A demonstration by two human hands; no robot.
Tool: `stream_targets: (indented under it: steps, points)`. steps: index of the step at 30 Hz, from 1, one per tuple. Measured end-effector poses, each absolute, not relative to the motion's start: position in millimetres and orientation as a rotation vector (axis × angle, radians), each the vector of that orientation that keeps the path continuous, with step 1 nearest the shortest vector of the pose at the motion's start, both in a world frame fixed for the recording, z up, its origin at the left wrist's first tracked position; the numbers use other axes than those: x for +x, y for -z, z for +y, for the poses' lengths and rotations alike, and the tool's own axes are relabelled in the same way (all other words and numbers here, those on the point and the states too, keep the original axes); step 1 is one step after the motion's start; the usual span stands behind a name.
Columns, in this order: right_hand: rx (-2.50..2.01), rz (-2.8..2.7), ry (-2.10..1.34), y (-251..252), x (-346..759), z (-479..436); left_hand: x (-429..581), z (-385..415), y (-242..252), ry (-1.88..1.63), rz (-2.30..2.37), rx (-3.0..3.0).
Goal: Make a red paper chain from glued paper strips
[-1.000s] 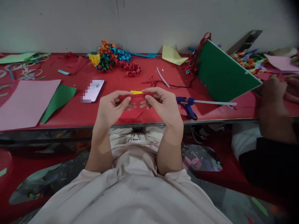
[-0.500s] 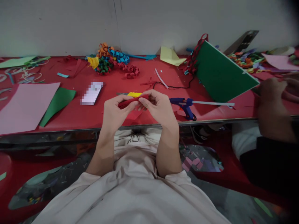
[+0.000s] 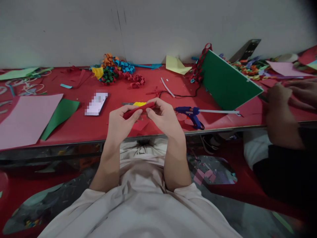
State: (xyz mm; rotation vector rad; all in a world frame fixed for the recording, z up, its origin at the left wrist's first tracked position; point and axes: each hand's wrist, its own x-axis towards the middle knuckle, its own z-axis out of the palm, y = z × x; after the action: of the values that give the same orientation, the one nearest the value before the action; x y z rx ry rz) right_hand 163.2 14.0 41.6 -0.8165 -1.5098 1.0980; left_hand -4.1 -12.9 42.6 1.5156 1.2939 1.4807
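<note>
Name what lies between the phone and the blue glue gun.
In the head view: the left hand and right hand, holding a red piece; on the table, a yellow object and some red paper.

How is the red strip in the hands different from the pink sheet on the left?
The red strip is narrow, while the pink sheet is broad and much bigger. The red strip is held between the left hand and the right hand; the pink sheet lies on the table untouched. Both look like paper.
</note>
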Motion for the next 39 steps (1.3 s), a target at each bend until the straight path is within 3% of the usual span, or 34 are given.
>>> stream_targets:
  steps: [25,39]
  points:
    - [-0.767,-1.436,-1.215,-40.9,160.5,12.2,-16.7,-8.5,-39.5,-1.560,1.280,1.375]
    - [-0.751,-1.572,-1.289,-35.7,173.6,-1.3,-45.5,-29.7,-34.5,-1.243,1.053,1.440]
